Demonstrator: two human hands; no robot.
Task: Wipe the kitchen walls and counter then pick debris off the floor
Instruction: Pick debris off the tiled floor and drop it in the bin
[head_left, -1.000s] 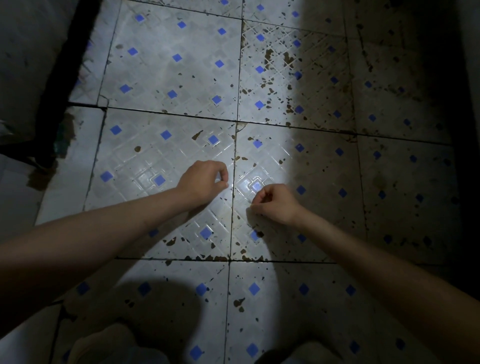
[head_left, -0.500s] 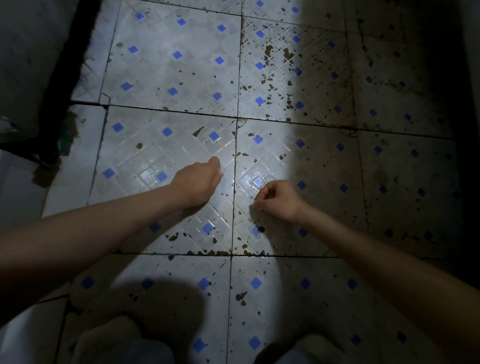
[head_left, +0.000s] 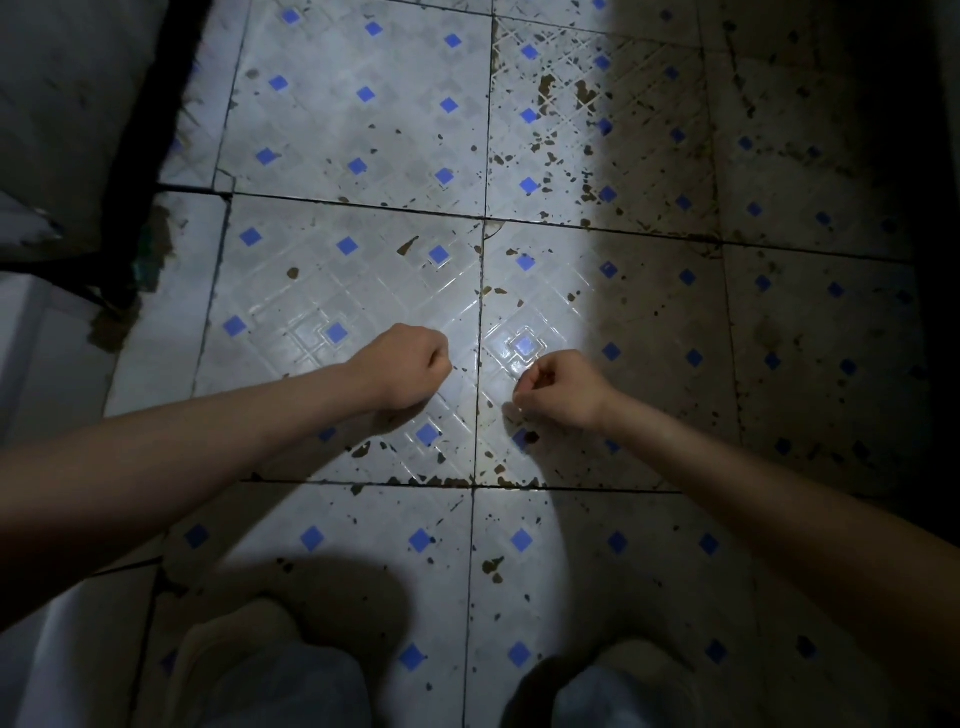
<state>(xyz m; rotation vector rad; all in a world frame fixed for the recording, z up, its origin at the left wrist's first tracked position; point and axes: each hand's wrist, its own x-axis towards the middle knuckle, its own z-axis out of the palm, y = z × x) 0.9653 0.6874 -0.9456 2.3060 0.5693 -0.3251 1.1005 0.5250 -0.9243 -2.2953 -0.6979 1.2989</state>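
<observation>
I look down at a white tiled floor (head_left: 358, 130) with small blue squares, lit by a patch of light in the middle. Brown flecks of debris (head_left: 545, 156) lie scattered over the tiles, thickest at the upper right and along the grout line (head_left: 415, 480) below my hands. My left hand (head_left: 405, 366) is curled into a fist just above the floor. My right hand (head_left: 558, 389) hovers a short way to its right, fingers pinched together; whether a fleck sits between them is too small to tell.
A dark wall base or cabinet edge (head_left: 150, 130) runs down the left side. The right part of the floor (head_left: 831, 260) is in deep shadow. My two feet in light slippers (head_left: 234, 654) stand at the bottom edge.
My left hand stretched a finger forward half a second ago and has now curled back into a fist. My right hand stayed pinched in nearly the same spot.
</observation>
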